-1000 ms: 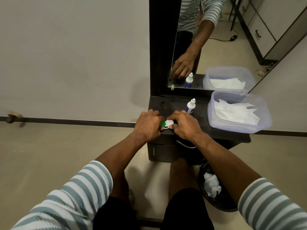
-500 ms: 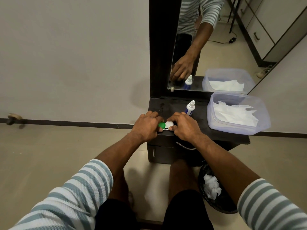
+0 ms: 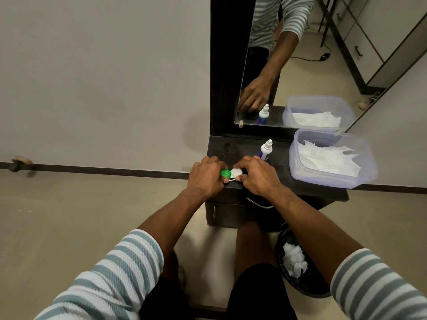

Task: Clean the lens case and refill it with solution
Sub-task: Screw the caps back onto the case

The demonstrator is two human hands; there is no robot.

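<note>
I see a small lens case point(image 3: 231, 173) lying flat at the front edge of the dark desk point(image 3: 286, 181), with a green cap on its left well and a white cap on its right. Just behind it stands an upright solution bottle point(image 3: 265, 151), white with a blue label and a white nozzle tip.

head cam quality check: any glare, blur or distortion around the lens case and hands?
Head view: wide-angle bend, the baseboard and mirror frame lean. Lighting dim and even, no glare on the lens case; its green and white caps read clearly. Left hand and right hand sharp, no motion blur. Dark tabletop loses detail; solution bottle stays legible.
</note>
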